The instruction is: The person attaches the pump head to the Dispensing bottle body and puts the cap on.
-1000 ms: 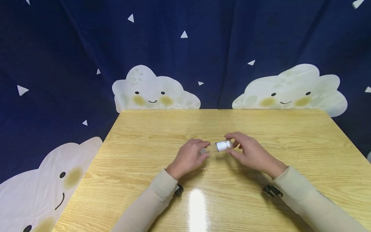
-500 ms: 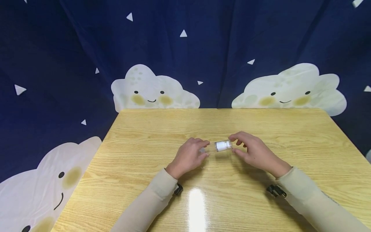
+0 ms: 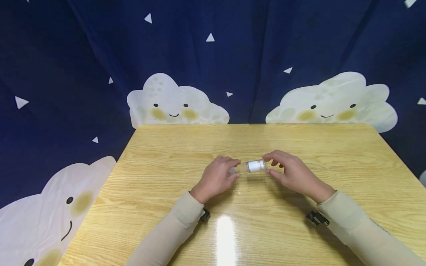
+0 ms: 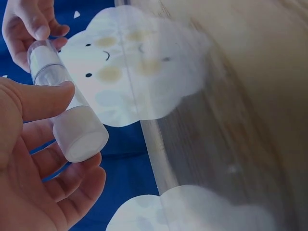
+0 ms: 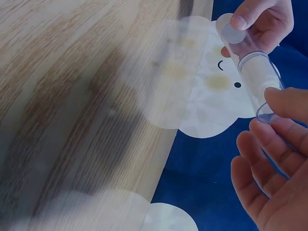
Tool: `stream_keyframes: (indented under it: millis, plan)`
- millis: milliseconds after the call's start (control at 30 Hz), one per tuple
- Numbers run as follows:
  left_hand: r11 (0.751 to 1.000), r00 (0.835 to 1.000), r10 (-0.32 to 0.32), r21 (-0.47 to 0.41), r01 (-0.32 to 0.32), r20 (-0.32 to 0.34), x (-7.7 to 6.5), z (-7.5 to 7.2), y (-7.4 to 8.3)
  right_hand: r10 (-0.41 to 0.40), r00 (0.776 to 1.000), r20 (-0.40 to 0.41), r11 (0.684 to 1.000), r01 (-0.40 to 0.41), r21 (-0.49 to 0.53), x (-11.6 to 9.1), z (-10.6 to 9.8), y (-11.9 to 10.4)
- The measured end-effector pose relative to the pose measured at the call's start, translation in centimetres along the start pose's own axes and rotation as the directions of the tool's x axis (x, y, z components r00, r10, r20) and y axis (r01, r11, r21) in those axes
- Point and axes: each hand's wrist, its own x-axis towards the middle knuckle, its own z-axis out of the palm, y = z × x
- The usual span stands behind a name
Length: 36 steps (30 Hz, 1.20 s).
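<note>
A small clear cylindrical bottle (image 3: 255,166) with white parts inside lies nearly level between my two hands, above the table. In the head view my left hand (image 3: 216,178) grips its left end; the left wrist view shows the thumb across the clear wall beside the white base (image 4: 82,137). My right hand (image 3: 296,173) pinches the clear cap at the other end. Seen from the right wrist, the thumb lies on the cap (image 5: 265,79) and a fingertip touches its rim, while the other fingers are loosely bent. Fingers partly hide the bottle's left end in the head view.
Below my hands spreads a light wood table (image 3: 173,147), with a bright glare near its front. A dark blue curtain (image 3: 233,44) with clouds and white triangles hangs behind and to the left. Black straps (image 3: 317,218) sit at the wrists.
My right hand has shifted slightly to the right along the bottle, so its fingers are now at the cap's end. The left hand and the bottle have hardly moved.
</note>
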Motion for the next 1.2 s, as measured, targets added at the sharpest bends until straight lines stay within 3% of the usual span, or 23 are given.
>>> stream_keyframes:
  millis: [233,467,733,1000,1200]
  plan:
    - [1.000,1.000,0.006,-0.001,-0.006,-0.004,0.0,-0.1,0.1,0.014,1.000,-0.008,1.000,-0.014,0.000,0.0,0.0,-0.1]
    - [0.998,0.998,0.059,-0.002,-0.059,-0.015,0.3,-0.3,0.1,0.002,0.999,-0.053,1.000,-0.002,-0.006,-0.3,-0.1,0.2]
    - [0.994,0.994,0.108,0.013,-0.108,-0.004,0.7,-0.6,0.3,-0.077,0.992,-0.097,0.996,0.073,-0.044,0.0,-0.5,0.5]
    - [0.998,0.998,0.066,-0.020,-0.066,-0.004,1.0,-0.6,0.7,-0.037,0.996,-0.079,0.999,0.034,-0.030,0.1,-0.5,0.4]
    - [0.999,0.998,0.047,0.027,-0.046,-0.038,1.1,-0.4,0.8,-0.016,0.998,-0.054,1.000,0.016,0.006,-0.1,-0.2,0.3]
